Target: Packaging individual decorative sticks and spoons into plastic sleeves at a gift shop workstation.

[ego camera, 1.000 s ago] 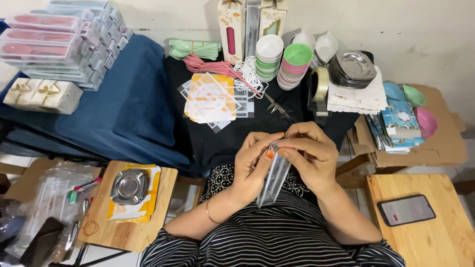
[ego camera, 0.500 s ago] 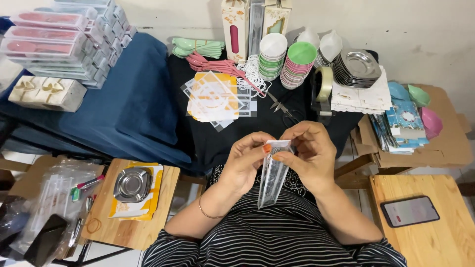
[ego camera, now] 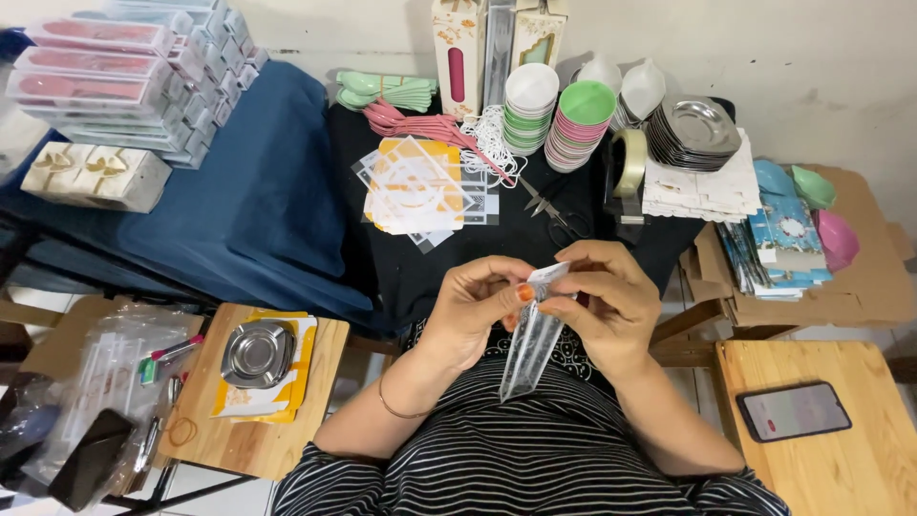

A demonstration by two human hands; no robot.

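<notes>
Clear plastic bags (ego camera: pixel 105 373) are piled at far left, beside a small wooden stool (ego camera: pixel 250 441) on which a steel tray (ego camera: pixel 256 354) is set over a yellow card (ego camera: pixel 291 382). Stacked pink boxes (ego camera: pixel 115 81) are seen up top left, with a blue cloth (ego camera: pixel 258 201) spread below them. On the black-covered table (ego camera: pixel 458 263), flat clear packets with orange and white inserts (ego camera: pixel 420 186) are laid out, pink spoons (ego camera: pixel 430 126) behind them, then stacked bowls (ego camera: pixel 556 113), scissors (ego camera: pixel 549 205), a tape roll (ego camera: pixel 628 164) and a stack of steel trays (ego camera: pixel 695 132). Centre frame, a narrow clear sleeve (ego camera: pixel 528 339) is held up in front of the striped shirt, hanging tilted down from its top edge, just off the table's near edge. The left hand (ego camera: pixel 473 311) is closed on the sleeve's top, thumb with orange nail pressed to it, fingers curled. The right hand (ego camera: pixel 607 301) is pinched on the same top edge, fingers bent around it, the two hands touching. Blue printed packs (ego camera: pixel 785 239) and small bowls are set on cardboard (ego camera: pixel 860 287) at right. A phone (ego camera: pixel 793 411) is lying screen up on a wooden table (ego camera: pixel 841 468) at lower right, well apart from the hands.
</notes>
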